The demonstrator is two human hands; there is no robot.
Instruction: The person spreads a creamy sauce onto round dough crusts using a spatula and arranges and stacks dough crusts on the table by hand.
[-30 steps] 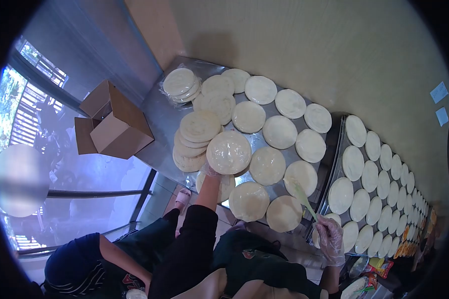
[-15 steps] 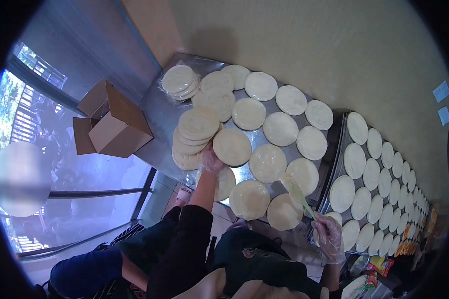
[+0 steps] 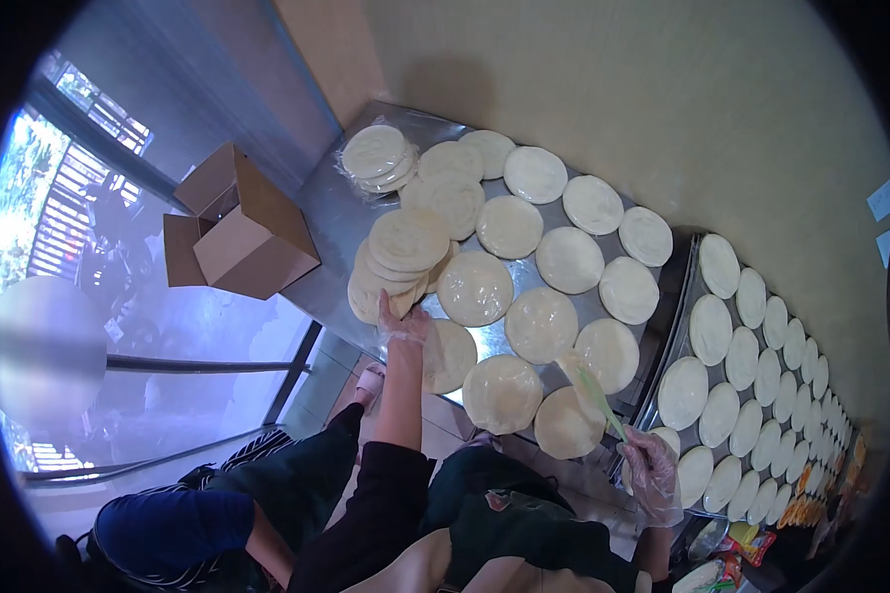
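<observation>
My left hand (image 3: pixel 402 323), in a clear plastic glove, reaches to the near edge of a leaning stack of flat dough rounds (image 3: pixel 408 240). Its fingers are apart and touch the lower rounds; the fingertips are partly unclear. Just right of it lies a single dough round (image 3: pixel 475 288) with a shiny top. In my gloved right hand (image 3: pixel 651 476), fingers wrapped round the handle, is a green-handled brush (image 3: pixel 600 400). The pale brush tip hangs over or rests against the edge of a round (image 3: pixel 608 356); I cannot tell which.
The rounds lie in rows on a metal table (image 3: pixel 326 212). A plastic-wrapped stack (image 3: pixel 376 155) sits at its far left corner, near an open cardboard box (image 3: pixel 252 232). Another tray (image 3: pixel 674 331) with many rounds is on the right. A co-worker in a blue sleeve (image 3: pixel 183 529) stands left.
My left hand has let go of the single round and moved left to the edge of the stack. My right hand keeps the brush in nearly the same place. The view has shifted slightly.
</observation>
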